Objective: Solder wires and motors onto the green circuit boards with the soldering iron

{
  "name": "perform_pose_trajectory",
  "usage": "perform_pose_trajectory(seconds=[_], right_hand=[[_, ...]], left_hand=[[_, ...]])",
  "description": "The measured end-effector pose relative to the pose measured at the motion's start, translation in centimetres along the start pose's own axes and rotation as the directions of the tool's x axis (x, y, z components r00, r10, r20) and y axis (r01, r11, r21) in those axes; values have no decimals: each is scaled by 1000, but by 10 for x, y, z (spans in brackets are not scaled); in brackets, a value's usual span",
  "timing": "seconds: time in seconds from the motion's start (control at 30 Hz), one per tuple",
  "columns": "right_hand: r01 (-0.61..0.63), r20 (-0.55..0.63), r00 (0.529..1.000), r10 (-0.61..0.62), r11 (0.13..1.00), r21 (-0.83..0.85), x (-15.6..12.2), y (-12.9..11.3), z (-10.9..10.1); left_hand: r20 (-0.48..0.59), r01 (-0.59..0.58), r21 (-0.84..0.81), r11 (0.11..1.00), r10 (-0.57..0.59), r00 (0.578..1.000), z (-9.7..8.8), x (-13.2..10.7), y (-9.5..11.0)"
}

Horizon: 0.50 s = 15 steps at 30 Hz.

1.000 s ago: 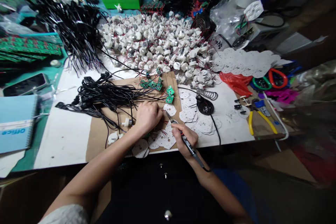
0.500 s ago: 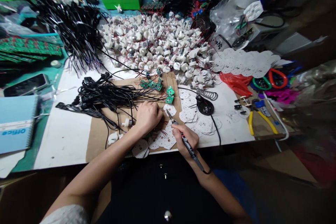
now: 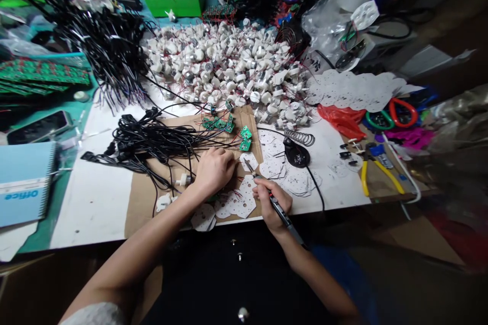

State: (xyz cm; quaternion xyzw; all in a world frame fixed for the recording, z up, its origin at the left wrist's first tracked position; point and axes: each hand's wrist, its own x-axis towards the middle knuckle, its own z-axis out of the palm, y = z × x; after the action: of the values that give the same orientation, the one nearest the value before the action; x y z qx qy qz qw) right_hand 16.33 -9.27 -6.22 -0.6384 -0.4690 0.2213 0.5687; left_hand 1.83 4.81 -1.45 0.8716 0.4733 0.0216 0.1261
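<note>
1. Both hands work near the front edge of the surface (image 3: 91,198); the right hand (image 3: 272,200) grips a soldering iron (image 3: 281,213) like a pen, its metal tip pointing up and leftward.
2. That tip lies over a small white plate (image 3: 252,157) just right of the left hand (image 3: 214,170); whether it touches the plate cannot be told.
3. Fingers of the left hand curl downward over the brown cardboard (image 3: 145,203), hiding whatever may be between them, so its grip cannot be told.
4. Black cables (image 3: 152,134) lie bunched left of and beyond this hand, while green circuit boards (image 3: 246,134) rest on the cardboard just beyond the plate.
5. Perforated white sheets (image 3: 246,205) lie between the forearms, with white discs (image 3: 203,217) overlapping beside them.
6. Right of the plate, well apart from the iron, stand a black base (image 3: 297,156) and its metal coil (image 3: 300,137).
7. Farther back spreads a heap of white motor-like parts (image 3: 229,61); beyond it sits a green tray (image 3: 173,7) of small metal pieces.
</note>
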Motion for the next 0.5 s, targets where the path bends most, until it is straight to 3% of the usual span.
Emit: perform_pose_trajectory(seconds=[0.27,0.5], right_hand=[[-34,-17,999,34,999,3,2,-5,-4],[-64,-3,998,64,998,18,3,-4,-3]], left_hand=[[-168,-41,-103,994,23,986,9,-3,-6],[-113,-1,-78,997,-8,994,10,1,-7]])
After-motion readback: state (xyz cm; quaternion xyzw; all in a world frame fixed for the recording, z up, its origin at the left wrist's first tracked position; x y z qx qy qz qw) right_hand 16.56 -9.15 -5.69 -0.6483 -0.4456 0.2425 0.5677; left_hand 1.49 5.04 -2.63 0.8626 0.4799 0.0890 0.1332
